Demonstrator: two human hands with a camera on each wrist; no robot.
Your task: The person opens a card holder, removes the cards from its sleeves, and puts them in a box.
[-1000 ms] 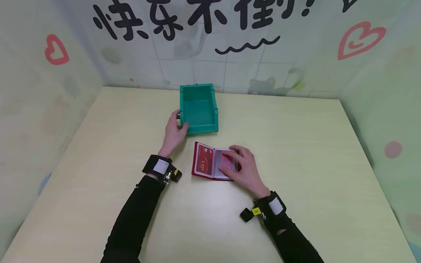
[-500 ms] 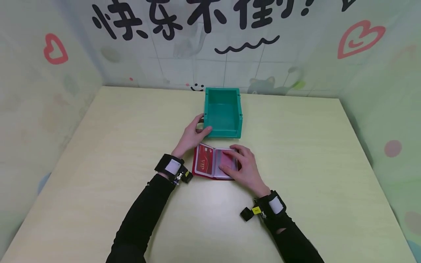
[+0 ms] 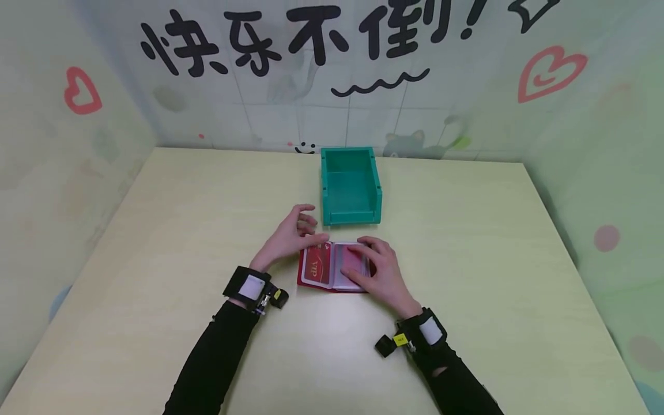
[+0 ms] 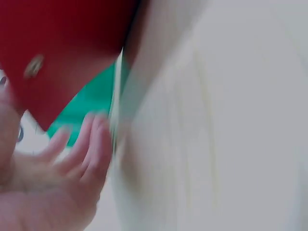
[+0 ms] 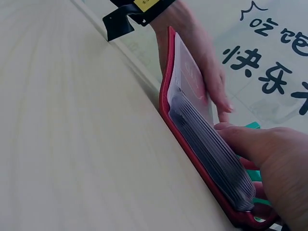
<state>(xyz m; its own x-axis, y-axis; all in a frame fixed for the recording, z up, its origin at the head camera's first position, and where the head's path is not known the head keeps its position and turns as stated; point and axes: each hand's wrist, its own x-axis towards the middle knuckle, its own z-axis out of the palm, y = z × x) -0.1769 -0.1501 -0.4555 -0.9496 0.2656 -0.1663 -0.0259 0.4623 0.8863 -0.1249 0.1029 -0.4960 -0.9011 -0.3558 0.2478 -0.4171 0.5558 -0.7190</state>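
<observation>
A red card holder (image 3: 314, 282) lies spread on the table, a red VIP card (image 3: 317, 264) in its left side and a thick stack of clear sleeves (image 5: 211, 144) on its right. My right hand (image 3: 385, 274) holds the sleeve side, thumb and index finger curled on the top sleeve. My left hand (image 3: 287, 236) is beside the upper left corner, its thumb overlapping the cover's top edge and its other fingers loosely bent, holding nothing. Just beyond the card holder stands a teal plastic bin (image 3: 351, 190). The left wrist view shows the cover's underside with a metal snap (image 4: 34, 66).
The pale wooden table (image 3: 467, 242) is enclosed by printed walls at the back (image 3: 290, 121) and both sides. Each wrist wears a black strap with a small camera, the left one (image 3: 279, 298) close to the card holder's left edge.
My left hand has slid the bin rightward, let go of it and drawn back down to the card holder's upper left corner. My right hand keeps its place on the sleeves.
</observation>
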